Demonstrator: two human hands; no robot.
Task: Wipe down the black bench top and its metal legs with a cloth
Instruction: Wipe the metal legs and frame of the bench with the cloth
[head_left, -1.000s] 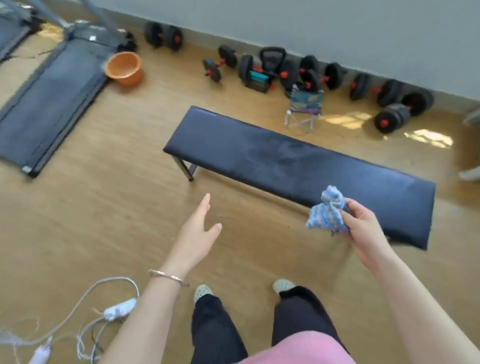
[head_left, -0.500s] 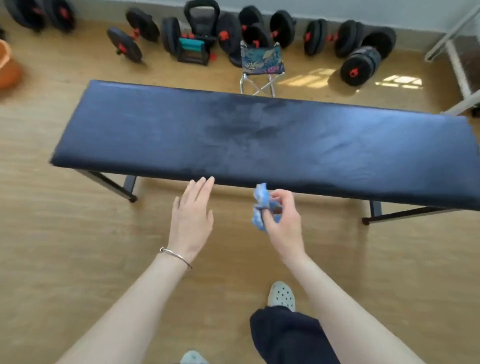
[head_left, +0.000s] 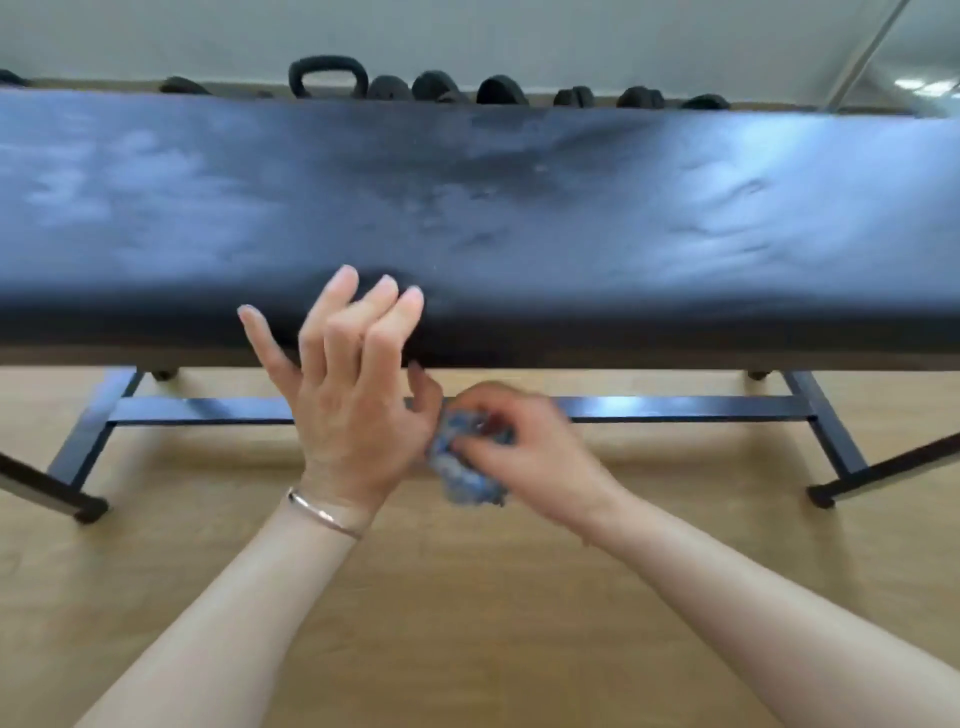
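The black padded bench top (head_left: 571, 208) fills the upper half of the view, dull and smeared in patches. Its dark metal frame shows below: a long crossbar (head_left: 675, 408), a left leg (head_left: 78, 452) and a right leg (head_left: 831, 441). My right hand (head_left: 524, 452) grips a bunched blue and white cloth (head_left: 467, 478) just in front of the bench's near edge, below the pad. My left hand (head_left: 348, 384) hovers beside it with fingers spread and loosely bent over the near edge; its thumb is close to the cloth. A thin bracelet sits on the left wrist.
A black kettlebell (head_left: 327, 78) and a row of dumbbell plates (head_left: 498, 91) line the wall behind the bench. Wooden floor (head_left: 467, 597) stretches below my arms. A pale slanted pole (head_left: 867, 52) stands at the upper right.
I have moved much closer and lower to the bench, which now fills the view. Both hands came together at its near edge, the left hand's fingers bending near the cloth.
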